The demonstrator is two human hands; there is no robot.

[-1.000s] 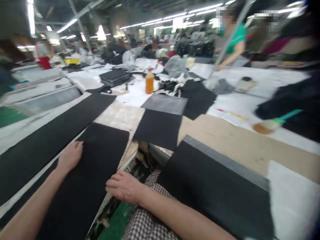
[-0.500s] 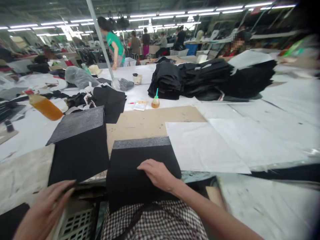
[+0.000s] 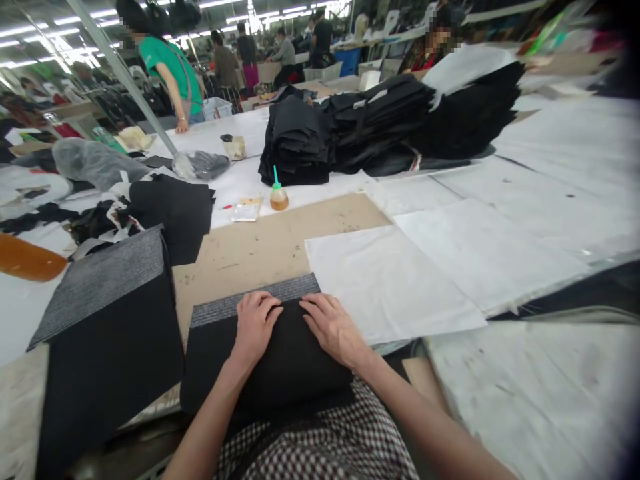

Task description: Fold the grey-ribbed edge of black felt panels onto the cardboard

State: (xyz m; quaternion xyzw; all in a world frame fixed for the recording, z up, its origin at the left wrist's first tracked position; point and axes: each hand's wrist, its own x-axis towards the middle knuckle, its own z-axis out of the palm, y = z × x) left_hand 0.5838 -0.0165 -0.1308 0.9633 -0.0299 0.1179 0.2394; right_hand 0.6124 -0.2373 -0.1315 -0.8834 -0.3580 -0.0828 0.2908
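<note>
A stack of black fabric pieces (image 3: 280,363) lies at the table's near edge, its grey ribbed far edge showing. My left hand (image 3: 254,325) rests on top of the stack, fingers curled at the far edge of the top piece. My right hand (image 3: 334,328) lies beside it on the same stack, fingers spread and flat. A second black stack (image 3: 107,333) with a grey ribbed edge sits to the left.
A brown board (image 3: 270,243) and white paper sheets (image 3: 395,287) cover the table beyond. A small glue bottle (image 3: 279,195) stands behind the board. Heaps of black fabric (image 3: 380,127) fill the back. An orange bottle (image 3: 27,261) is at left. People work farther off.
The view swung right from the long black strips. My left hand came up onto the stack next to my right hand, which stayed on it.
</note>
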